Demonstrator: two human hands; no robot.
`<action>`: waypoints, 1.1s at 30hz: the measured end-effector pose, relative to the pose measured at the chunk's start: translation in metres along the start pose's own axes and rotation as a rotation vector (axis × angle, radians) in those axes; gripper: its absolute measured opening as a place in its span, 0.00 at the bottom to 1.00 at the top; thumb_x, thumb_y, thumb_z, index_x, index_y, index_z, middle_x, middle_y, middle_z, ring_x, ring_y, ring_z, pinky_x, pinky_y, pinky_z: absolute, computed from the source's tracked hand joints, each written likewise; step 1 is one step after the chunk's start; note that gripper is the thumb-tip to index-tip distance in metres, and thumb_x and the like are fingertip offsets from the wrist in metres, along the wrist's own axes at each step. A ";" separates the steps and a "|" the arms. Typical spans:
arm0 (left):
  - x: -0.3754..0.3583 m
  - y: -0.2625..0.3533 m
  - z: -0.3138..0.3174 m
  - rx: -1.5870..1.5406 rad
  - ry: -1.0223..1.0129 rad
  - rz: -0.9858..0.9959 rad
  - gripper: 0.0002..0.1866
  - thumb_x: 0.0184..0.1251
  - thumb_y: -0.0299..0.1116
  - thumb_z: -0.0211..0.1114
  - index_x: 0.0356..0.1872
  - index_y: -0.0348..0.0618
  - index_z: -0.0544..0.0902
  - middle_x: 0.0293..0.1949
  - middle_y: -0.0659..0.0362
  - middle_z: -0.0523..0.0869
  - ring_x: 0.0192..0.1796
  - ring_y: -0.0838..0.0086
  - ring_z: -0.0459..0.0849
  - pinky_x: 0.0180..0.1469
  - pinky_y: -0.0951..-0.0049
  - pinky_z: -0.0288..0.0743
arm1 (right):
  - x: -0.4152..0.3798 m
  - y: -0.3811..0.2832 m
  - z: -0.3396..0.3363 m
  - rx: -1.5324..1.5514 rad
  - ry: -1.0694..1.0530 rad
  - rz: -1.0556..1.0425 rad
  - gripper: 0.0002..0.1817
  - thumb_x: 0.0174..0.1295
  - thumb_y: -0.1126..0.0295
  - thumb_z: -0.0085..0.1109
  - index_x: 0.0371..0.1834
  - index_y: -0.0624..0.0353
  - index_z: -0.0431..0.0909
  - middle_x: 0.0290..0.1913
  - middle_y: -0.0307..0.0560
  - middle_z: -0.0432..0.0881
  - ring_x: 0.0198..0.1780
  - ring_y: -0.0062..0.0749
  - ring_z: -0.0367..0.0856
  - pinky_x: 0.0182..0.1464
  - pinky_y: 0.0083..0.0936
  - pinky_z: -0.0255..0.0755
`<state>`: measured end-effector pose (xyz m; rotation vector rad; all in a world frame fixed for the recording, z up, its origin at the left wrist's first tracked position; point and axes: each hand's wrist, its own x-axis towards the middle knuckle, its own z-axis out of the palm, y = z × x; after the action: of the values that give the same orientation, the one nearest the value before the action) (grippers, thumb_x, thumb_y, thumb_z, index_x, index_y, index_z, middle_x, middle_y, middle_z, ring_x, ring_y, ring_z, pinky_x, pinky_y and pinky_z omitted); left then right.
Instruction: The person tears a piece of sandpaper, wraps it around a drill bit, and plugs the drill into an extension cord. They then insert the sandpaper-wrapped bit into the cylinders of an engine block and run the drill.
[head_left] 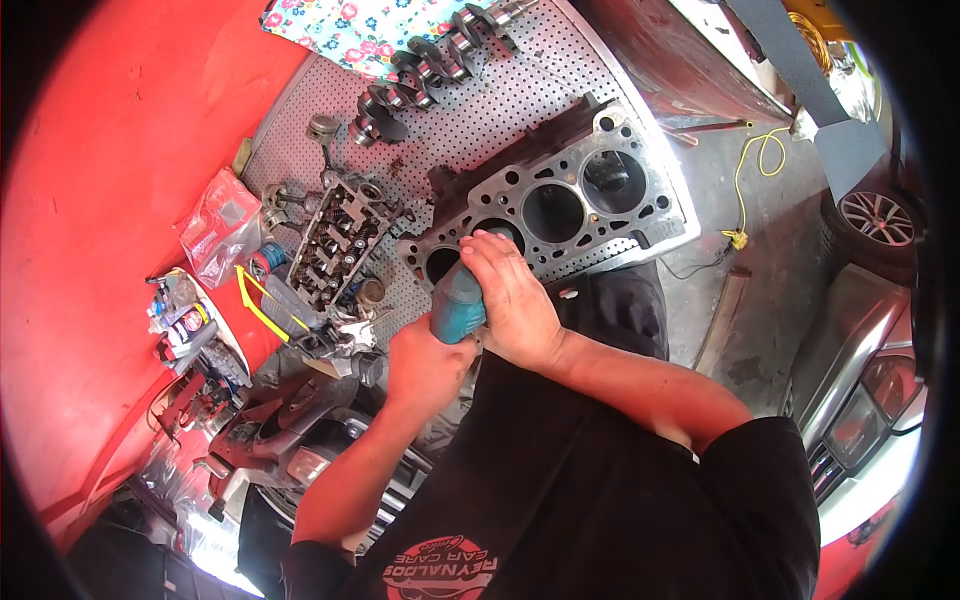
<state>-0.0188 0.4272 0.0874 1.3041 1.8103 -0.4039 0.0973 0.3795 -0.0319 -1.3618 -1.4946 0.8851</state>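
Note:
A teal power tool [458, 308] is held between both hands over the near left end of a metal engine block [480, 212]. Wrapped round the tool's lower part is my left hand [425, 360]. My right hand [512, 300] lies against the tool's side and top, with its fingers together and pointing toward the block. The block rests on a perforated metal table [410, 165] and shows several large round bores. The tool's front end is hidden, so I cannot tell how far it reaches into the bore.
A crankshaft [430, 68] lies at the table's back on floral cloth [335, 30]. Left of the block sit a cylinder head [340, 240] and a piston [323, 128]. Spray cans and bags crowd the left side. A yellow cord [740, 190], a wheel [877, 218] and a vehicle are at the right.

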 end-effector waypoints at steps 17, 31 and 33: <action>0.010 0.015 0.001 0.047 -0.037 0.005 0.17 0.53 0.36 0.67 0.38 0.31 0.84 0.32 0.39 0.87 0.39 0.46 0.89 0.44 0.56 0.81 | 0.004 0.000 -0.002 0.024 0.073 0.065 0.41 0.45 0.78 0.67 0.68 0.66 0.64 0.68 0.62 0.70 0.73 0.61 0.67 0.77 0.59 0.57; 0.007 0.000 0.000 0.028 -0.022 0.029 0.15 0.54 0.33 0.68 0.38 0.30 0.84 0.29 0.42 0.87 0.34 0.53 0.89 0.42 0.59 0.81 | 0.000 -0.014 -0.009 -0.158 0.058 0.015 0.35 0.56 0.69 0.57 0.71 0.65 0.68 0.68 0.55 0.74 0.68 0.50 0.72 0.71 0.50 0.62; -0.001 0.004 -0.008 -0.019 -0.031 0.013 0.15 0.54 0.32 0.68 0.38 0.30 0.84 0.27 0.44 0.87 0.32 0.59 0.89 0.41 0.62 0.80 | 0.001 -0.020 -0.010 -0.152 0.051 -0.011 0.35 0.56 0.69 0.57 0.71 0.65 0.68 0.68 0.55 0.74 0.68 0.50 0.73 0.71 0.50 0.63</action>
<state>-0.0189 0.4333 0.0940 1.2888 1.7755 -0.3963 0.0995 0.3772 -0.0101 -1.4734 -1.5539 0.7365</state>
